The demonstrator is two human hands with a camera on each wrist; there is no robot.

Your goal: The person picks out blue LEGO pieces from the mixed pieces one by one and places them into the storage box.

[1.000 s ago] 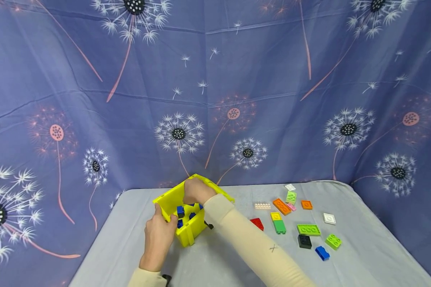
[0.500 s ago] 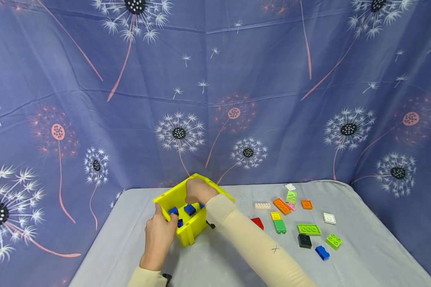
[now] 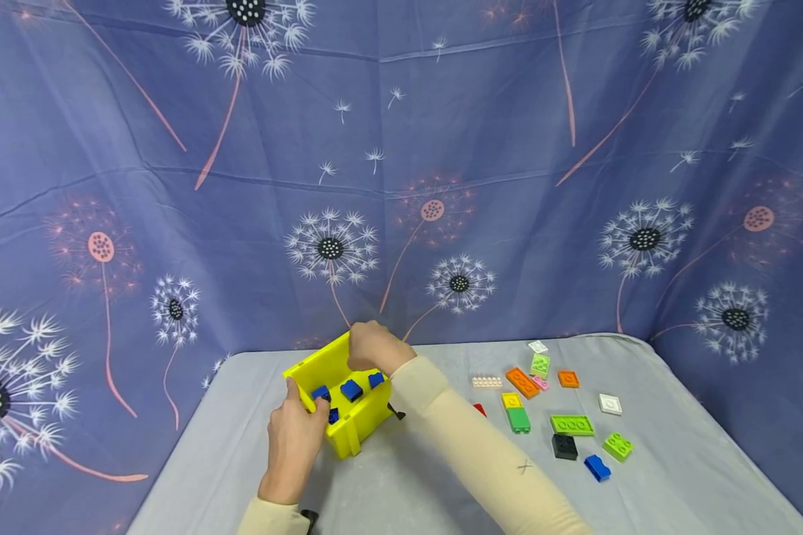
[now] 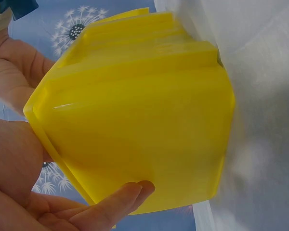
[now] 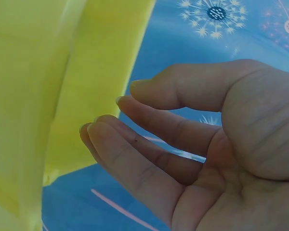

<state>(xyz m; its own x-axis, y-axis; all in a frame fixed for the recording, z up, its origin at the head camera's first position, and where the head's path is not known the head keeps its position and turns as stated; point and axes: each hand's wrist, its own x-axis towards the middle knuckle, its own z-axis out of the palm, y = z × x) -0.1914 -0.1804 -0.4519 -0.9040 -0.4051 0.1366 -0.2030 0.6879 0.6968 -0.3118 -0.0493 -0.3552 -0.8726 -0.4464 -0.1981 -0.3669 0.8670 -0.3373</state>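
Note:
A yellow plastic box stands at the left of the table, with several blue building bricks on its floor. My left hand grips its near-left rim, thumb over the edge inside; in the left wrist view, fingers lie along the outer wall of the yellow box. Over the box's back-right side is my right hand, which hides part of the rim. The right wrist view shows this hand with loosely bent fingers, thumb apart from them and nothing held, beside the yellow wall.
Loose bricks lie on the grey-covered table to the right: a green one, a black one, a blue one, an orange one and others. A blue dandelion-print cloth hangs behind.
My right hand has lifted and shifted slightly right, up out of the box. The blue bricks inside lie differently than a second ago. My left hand keeps its grip.

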